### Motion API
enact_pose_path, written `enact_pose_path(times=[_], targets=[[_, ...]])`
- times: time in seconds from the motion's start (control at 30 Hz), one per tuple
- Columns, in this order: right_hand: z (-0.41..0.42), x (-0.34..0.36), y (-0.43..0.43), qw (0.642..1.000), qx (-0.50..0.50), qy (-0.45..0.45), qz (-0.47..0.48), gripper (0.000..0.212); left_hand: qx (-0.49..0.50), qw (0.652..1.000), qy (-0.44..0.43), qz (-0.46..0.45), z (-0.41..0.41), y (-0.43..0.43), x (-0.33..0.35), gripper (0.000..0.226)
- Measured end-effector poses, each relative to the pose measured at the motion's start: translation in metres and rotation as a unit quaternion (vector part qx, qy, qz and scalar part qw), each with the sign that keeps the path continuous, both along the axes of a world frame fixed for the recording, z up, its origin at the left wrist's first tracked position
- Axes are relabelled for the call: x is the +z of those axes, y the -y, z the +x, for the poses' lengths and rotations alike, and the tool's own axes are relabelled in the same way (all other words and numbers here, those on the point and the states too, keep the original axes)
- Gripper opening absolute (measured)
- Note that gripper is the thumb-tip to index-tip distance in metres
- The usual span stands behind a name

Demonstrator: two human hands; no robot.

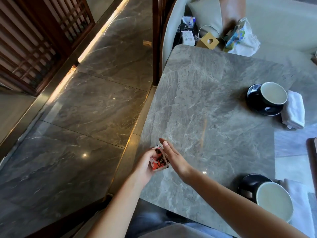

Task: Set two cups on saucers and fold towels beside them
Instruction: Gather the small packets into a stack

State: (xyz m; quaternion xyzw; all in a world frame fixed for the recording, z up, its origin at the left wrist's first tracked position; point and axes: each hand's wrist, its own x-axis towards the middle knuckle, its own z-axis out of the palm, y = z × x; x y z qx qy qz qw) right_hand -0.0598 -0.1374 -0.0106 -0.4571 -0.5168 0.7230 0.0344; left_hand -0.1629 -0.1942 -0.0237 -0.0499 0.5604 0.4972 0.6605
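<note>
Near cup (274, 200) (on saucer (252, 181)) far from fingers (167, 148)

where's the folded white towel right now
In the head view, the folded white towel lies at the far right on the grey table, just right of the far cup on its dark saucer.

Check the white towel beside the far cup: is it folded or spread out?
Folded: the white towel lies as a compact, layered bundle beside the far saucer.
</note>
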Motion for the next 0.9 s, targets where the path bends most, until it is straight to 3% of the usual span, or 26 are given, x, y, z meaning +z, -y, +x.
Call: enact_pose_path(times=[0.27, 0.4, 0.5, 0.57, 0.63, 0.73, 0.9], targets=[[0.03, 0.002, 0.003, 0.996, -0.084, -0.019, -0.032, 0.045, 0.06, 0.994, -0.079, -0.037, 0.041, -0.032, 0.004, 0.012], [0.066, 0.017, -0.015, 0.997, -0.076, -0.029, -0.002, 0.056, 0.011, 0.998, -0.061, -0.017, 0.07, -0.048, 0.016, 0.021], [0.109, 0.028, -0.031, 0.991, -0.033, -0.023, 0.13, 0.079, -0.041, 0.998, -0.051, -0.023, 0.096, -0.063, 0.02, 0.022], [0.143, 0.028, -0.046, 0.951, 0.086, 0.033, 0.296, 0.101, -0.06, 0.996, -0.05, -0.033, 0.12, -0.073, 0.022, 0.016], [0.178, 0.032, -0.06, 0.901, 0.172, 0.074, 0.393, 0.109, -0.08, 0.995, -0.042, -0.032, 0.149, -0.083, 0.026, 0.02], [0.224, 0.037, -0.074, 0.856, 0.226, 0.127, 0.447, 0.11, -0.122, 0.992, -0.028, -0.017, 0.198, -0.098, 0.035, 0.021], [0.296, 0.039, -0.091, 0.847, 0.22, 0.153, 0.459, 0.101, -0.156, 0.987, -0.032, -0.002, 0.269, -0.117, 0.038, 0.02]])
